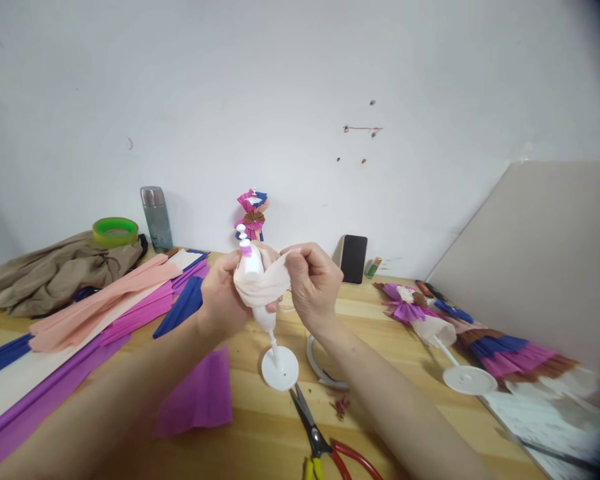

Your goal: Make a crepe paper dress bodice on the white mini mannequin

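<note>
A small white doll form (253, 263) on a thin rod with a round white base (279, 369) is lifted above the wooden table (260, 427). Pale peach crepe paper (265, 283) is wrapped round its body. My left hand (223, 293) is closed on the form and the paper from the left. My right hand (313, 283) pinches the paper's free end at the right. A pink band sits at the form's neck.
Folded crepe sheets (95, 313) in peach, magenta, blue and white lie at left, a magenta piece (197, 397) in front. Scissors (320, 440), a white tape ring (317, 363), finished paper dolls (430, 327), a phone (354, 259), a flask (156, 218), and a green tape roll (115, 231) surround the hands.
</note>
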Tool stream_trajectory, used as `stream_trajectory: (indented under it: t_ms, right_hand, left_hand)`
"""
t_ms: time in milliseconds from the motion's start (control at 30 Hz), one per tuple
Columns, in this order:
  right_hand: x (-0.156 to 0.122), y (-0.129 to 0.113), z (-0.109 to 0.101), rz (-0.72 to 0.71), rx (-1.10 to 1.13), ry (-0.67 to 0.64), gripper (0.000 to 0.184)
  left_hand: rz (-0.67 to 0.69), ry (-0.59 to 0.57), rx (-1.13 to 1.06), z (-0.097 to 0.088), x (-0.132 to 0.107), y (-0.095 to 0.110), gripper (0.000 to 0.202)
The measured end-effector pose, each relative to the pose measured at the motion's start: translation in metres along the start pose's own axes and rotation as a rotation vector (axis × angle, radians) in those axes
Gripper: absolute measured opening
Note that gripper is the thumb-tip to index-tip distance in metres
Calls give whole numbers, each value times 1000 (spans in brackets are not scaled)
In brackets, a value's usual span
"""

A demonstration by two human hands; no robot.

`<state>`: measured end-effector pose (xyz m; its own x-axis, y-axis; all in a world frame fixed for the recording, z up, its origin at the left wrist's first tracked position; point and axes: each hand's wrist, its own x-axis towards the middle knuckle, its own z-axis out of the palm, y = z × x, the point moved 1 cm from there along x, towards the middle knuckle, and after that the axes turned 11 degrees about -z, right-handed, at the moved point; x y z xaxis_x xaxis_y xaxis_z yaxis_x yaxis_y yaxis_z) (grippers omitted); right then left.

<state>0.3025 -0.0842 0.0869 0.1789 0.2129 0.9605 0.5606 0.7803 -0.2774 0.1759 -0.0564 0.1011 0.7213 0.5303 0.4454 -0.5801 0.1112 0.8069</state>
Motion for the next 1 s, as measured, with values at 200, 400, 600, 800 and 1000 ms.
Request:
stream_trajectory:
  t_ms: [200, 400, 600, 800, 1000]
  right_hand:
    - [2, 1, 1, 27, -32, 23, 24]
    - [6, -2, 0, 27, -48, 14, 23]
    - [9, -8, -1, -44, -117, -18, 11]
    - [8, -5, 0, -71, -174, -35, 16]
    - [10, -1, -4, -103, -221, -47, 27]
  left_hand:
    - [37, 103, -30, 4, -4, -9, 31]
    - [1, 230, -9, 14, -9, -11, 46]
    - [-54, 273, 44, 17, -11, -10, 60]
    - [-111, 203, 103, 15, -8, -9, 63]
    - [-107, 196, 209, 11, -9, -14, 56]
